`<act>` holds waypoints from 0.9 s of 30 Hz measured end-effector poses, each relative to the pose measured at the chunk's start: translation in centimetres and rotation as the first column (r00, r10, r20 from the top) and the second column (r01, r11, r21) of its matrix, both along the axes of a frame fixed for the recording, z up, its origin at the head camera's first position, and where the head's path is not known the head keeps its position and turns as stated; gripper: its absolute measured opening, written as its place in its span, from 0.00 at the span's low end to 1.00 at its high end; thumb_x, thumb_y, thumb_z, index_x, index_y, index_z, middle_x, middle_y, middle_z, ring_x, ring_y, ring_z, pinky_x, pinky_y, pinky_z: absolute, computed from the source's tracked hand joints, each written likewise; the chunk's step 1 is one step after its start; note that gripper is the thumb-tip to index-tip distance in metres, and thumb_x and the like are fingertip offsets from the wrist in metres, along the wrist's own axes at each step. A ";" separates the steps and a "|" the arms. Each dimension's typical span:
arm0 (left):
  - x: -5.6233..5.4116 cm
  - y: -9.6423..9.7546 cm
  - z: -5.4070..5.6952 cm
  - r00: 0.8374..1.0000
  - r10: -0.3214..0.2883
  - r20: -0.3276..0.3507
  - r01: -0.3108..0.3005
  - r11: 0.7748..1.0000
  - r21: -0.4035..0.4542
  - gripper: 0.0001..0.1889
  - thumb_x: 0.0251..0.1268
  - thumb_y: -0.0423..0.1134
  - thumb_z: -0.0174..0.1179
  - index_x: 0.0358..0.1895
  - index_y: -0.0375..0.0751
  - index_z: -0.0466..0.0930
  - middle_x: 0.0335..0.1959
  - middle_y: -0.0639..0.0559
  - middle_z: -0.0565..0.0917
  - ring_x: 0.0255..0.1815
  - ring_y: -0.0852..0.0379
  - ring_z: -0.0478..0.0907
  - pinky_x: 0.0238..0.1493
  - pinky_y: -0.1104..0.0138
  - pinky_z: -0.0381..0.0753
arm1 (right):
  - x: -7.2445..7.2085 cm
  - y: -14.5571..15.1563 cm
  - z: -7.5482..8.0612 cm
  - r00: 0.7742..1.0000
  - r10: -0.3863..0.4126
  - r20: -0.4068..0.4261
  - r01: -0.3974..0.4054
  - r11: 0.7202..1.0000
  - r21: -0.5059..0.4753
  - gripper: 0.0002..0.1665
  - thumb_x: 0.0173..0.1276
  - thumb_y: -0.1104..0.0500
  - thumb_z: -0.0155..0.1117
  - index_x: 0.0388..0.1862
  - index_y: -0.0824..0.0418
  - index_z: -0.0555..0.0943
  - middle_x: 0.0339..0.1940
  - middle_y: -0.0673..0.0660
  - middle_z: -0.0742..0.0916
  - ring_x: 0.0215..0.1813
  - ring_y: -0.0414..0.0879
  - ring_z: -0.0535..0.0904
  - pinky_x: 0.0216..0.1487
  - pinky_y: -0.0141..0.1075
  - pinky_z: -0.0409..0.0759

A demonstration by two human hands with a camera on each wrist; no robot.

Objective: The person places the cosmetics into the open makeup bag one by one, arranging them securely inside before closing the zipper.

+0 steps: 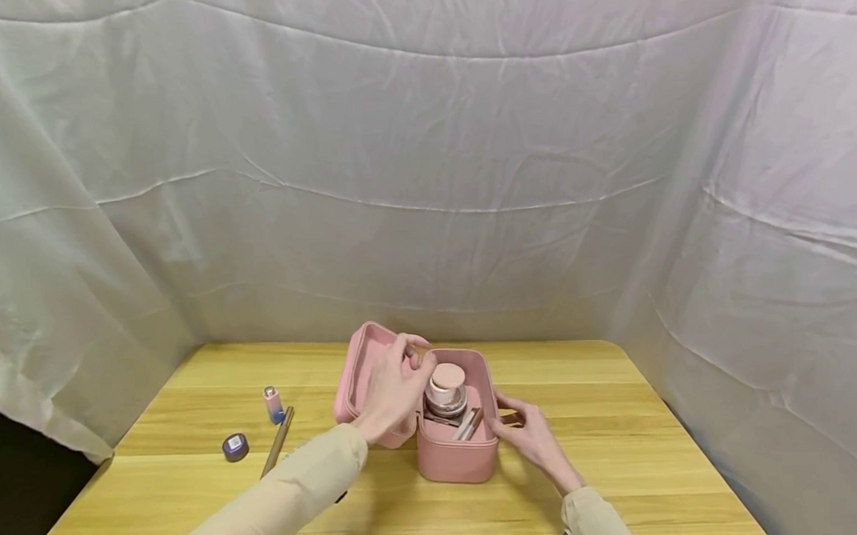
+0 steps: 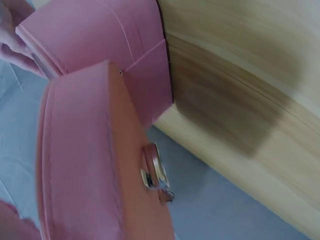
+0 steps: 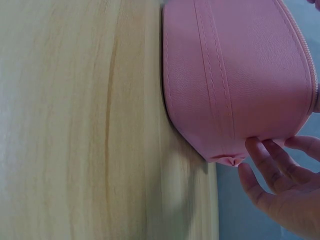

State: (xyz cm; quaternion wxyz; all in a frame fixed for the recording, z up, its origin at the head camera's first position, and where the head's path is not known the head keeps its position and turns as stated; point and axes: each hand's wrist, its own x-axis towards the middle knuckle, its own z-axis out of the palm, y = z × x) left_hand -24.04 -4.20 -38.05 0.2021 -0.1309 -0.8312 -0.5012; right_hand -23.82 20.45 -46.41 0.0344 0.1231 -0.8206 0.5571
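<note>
From my station I'm seeing a pink case (image 1: 458,462) with stitched lines; at its 9 o'clock, a purple jar (image 1: 235,447) and pink-to-blue tube (image 1: 272,403) are showing; the table (image 1: 579,420) is displaying yellowish woodgrain; at 12, pale grey cloth (image 1: 424,164) is hanging.

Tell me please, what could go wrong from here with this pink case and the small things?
The left hand is where the open lid meets the case; a lid swinging shut might pinch it. The pink-topped container could topple if the case gets tipped. The brown pencil lies loose near the left sleeve and might roll if brushed.
</note>
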 end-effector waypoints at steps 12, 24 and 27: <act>-0.7 -4.1 1.2 0.949 0.314 -0.023 -0.304 0.934 0.187 0.12 0.64 0.46 0.65 0.46 0.47 0.79 0.31 0.52 0.75 0.38 0.54 0.70 0.44 0.65 0.64 | 0.0 -0.1 -0.1 1.000 0.007 -0.004 -0.007 1.000 0.014 0.33 0.66 0.68 0.67 0.69 0.74 0.71 0.59 0.75 0.82 0.46 0.54 0.86 0.42 0.25 0.82; -1.9 -11.5 -1.0 0.879 0.473 0.052 -0.473 0.854 0.218 0.16 0.69 0.41 0.56 0.56 0.42 0.73 0.30 0.55 0.75 0.32 0.59 0.70 0.38 0.70 0.67 | 0.0 0.1 0.1 1.000 0.019 -0.006 -0.019 1.000 0.018 0.34 0.66 0.68 0.66 0.70 0.75 0.70 0.60 0.76 0.81 0.46 0.54 0.86 0.42 0.25 0.82; -1.8 -13.0 -1.6 0.868 0.493 0.062 -0.495 0.850 0.180 0.15 0.69 0.39 0.55 0.56 0.43 0.72 0.30 0.55 0.77 0.31 0.61 0.72 0.36 0.73 0.68 | 0.0 0.1 0.1 1.000 0.021 -0.007 -0.021 1.000 0.018 0.34 0.65 0.68 0.66 0.70 0.75 0.70 0.60 0.77 0.81 0.47 0.55 0.86 0.42 0.25 0.82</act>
